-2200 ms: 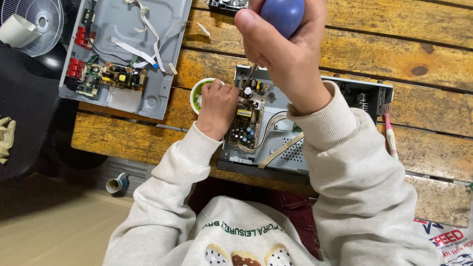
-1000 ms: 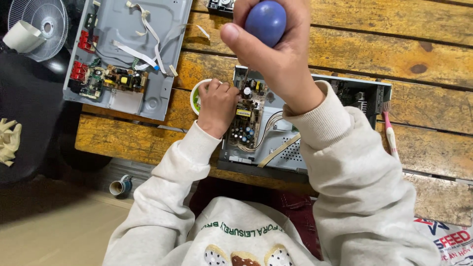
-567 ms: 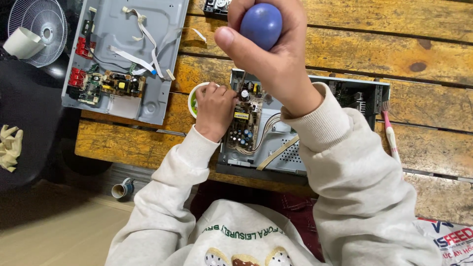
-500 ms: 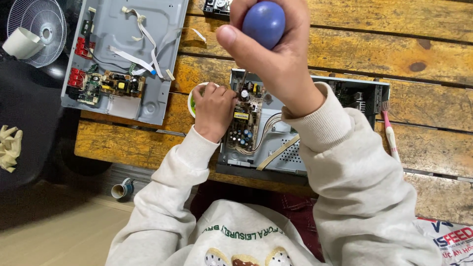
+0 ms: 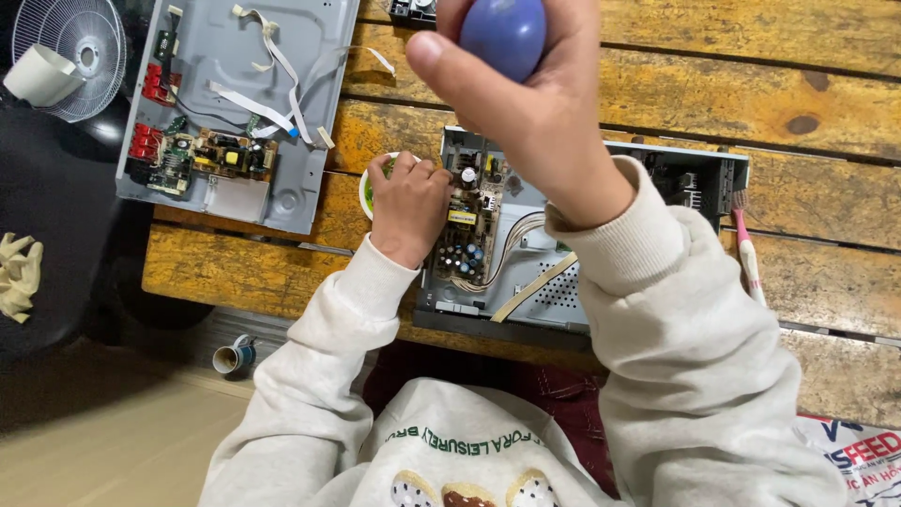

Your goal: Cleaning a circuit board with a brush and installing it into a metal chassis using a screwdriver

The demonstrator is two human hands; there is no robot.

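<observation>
Even indoor light – dim left edge, near hand (image 5: 526,103) slightly soft.

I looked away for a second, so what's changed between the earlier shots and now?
Very little. The right hand has kept its grip on the blue handle, shifting only slightly. The left hand stays on the open chassis beside the circuit board. The second chassis lies as before.

One head-worn view, looking steeply down from above the person's chest onto the wooden worktop (image 5: 713,84), close in, floor at left.
</observation>
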